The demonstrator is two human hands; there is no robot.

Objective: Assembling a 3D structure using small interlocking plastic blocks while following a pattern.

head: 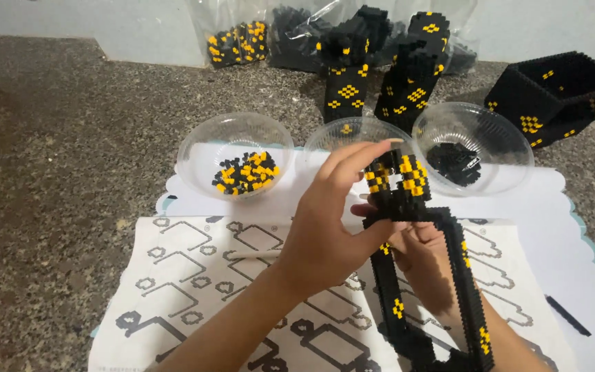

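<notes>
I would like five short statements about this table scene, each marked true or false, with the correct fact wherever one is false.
1. Three clear plastic bowls stand beyond the hands. True: left bowl, middle bowl, right bowl.
2. The left bowl holds only white pieces. False: it holds black and yellow small bricks.
3. The left hand grips the black and yellow brick frame near its top. True.
4. The printed instruction sheet hangs on the wall. False: it lies flat on the table under the hands.
5. The right hand rests in the right bowl. False: it is at the frame, showing through its opening.
</notes>
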